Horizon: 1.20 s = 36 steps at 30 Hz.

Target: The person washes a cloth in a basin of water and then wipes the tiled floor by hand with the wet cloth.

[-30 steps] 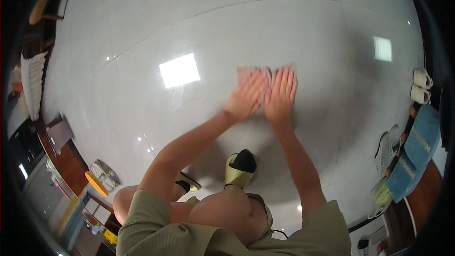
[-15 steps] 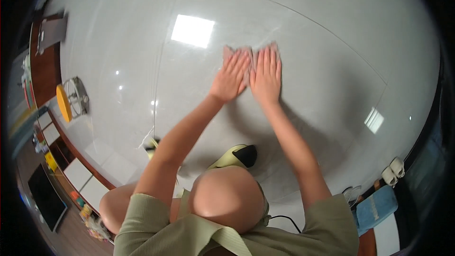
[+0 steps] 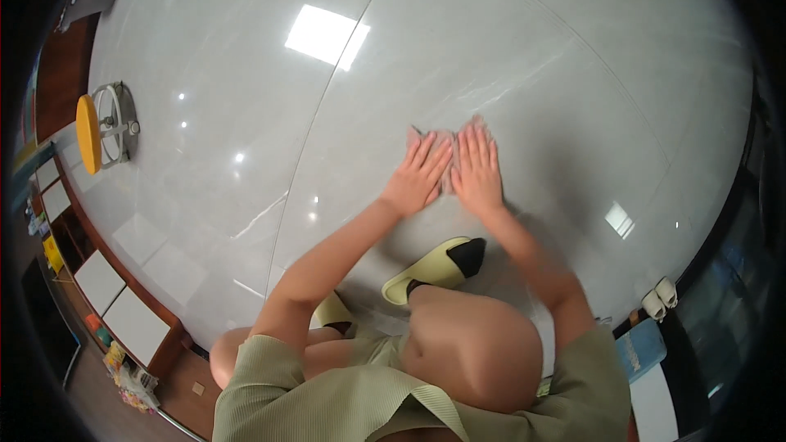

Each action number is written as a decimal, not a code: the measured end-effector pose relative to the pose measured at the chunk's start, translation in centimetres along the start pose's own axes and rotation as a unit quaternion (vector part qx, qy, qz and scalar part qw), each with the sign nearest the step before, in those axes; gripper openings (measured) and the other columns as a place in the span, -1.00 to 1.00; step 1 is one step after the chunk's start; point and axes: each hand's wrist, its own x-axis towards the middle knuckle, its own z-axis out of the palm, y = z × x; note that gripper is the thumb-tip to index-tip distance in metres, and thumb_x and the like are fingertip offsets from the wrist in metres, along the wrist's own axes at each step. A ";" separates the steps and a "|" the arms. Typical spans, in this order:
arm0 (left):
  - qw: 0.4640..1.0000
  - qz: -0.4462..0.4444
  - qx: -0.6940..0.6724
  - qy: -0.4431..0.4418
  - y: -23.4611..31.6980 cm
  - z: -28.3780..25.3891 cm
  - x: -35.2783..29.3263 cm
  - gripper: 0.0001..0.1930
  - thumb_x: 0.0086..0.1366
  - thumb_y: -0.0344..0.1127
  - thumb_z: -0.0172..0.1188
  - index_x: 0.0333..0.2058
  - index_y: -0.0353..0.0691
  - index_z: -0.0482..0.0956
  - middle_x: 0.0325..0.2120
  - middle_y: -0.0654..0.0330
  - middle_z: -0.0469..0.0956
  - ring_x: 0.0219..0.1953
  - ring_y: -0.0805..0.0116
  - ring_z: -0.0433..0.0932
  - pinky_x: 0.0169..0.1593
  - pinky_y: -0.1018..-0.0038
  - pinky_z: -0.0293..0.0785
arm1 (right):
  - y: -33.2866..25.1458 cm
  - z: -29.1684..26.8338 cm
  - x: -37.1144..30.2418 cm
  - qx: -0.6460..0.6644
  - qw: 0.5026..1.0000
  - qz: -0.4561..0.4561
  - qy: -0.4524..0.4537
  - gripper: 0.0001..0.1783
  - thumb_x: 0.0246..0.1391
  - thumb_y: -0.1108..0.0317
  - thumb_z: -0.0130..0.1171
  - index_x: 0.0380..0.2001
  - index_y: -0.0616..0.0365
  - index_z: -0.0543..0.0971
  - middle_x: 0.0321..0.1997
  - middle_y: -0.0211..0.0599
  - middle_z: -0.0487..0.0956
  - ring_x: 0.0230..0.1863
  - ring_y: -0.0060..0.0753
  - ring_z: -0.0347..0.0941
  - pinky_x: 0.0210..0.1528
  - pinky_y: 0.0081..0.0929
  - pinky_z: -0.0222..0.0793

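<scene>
A pinkish-brown cloth [image 3: 446, 183] lies crumpled on the glossy grey floor tiles [image 3: 622, 106], mostly covered by my hands. My left hand [image 3: 419, 175] presses on its left part, palm down, with the fingers stretched out. Beside it, my right hand [image 3: 478, 170] lies flat over the cloth's right part, fingers extended forward. Cloth edges stick out beyond the fingertips and between the two hands. Just below the hands is a yellow-green slipper [image 3: 430, 272] with a dark sock in it.
A yellow-seated round stool [image 3: 90, 135] lies on its side at the left. Low white-fronted cabinets [image 3: 100, 281] line the lower left. At the lower right are pale shoes [image 3: 660, 298] and a blue cushion-like item [image 3: 641, 349]. Ceiling light reflects off the tiles.
Both hands and the cloth have slid closer to my body, pressed flat throughout. The whole view has turned and shifted, and my bent knee now sits further right.
</scene>
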 end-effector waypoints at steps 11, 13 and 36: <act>0.986 -0.070 0.040 0.147 -16.4 -5.6 0.7 -0.30 0.12 -0.20 -0.13 0.27 -0.22 0.02 0.30 0.11 -0.03 0.34 0.01 -0.14 0.35 0.16 -0.24 | -7.9 1.6 16.7 -0.036 0.987 0.039 0.150 -0.30 0.17 0.06 -0.16 0.27 0.23 0.05 0.39 -0.08 -0.04 0.42 -0.04 -0.24 0.36 0.00 -0.33; 0.982 -0.090 0.047 0.160 -17.7 -5.8 -0.9 -0.31 0.13 -0.22 -0.15 0.27 -0.21 0.00 0.30 0.13 -0.02 0.34 0.04 -0.13 0.35 0.17 -0.21 | -10.2 2.2 18.3 -0.035 0.982 0.052 0.180 -0.31 0.17 0.05 -0.18 0.27 0.22 0.06 0.39 -0.11 -0.03 0.42 -0.07 -0.23 0.36 0.00 -0.32; 0.983 -0.089 0.145 0.073 -15.0 -2.1 -12.8 -0.41 0.24 -0.17 -0.14 0.20 -0.33 0.16 0.27 0.02 0.03 0.31 -0.18 -0.14 0.34 0.08 -0.24 | -18.5 4.4 11.1 -0.015 0.988 0.025 0.154 -0.32 0.04 0.13 -0.02 0.22 0.18 0.19 0.34 -0.07 0.10 0.37 -0.02 -0.08 0.34 -0.06 -0.19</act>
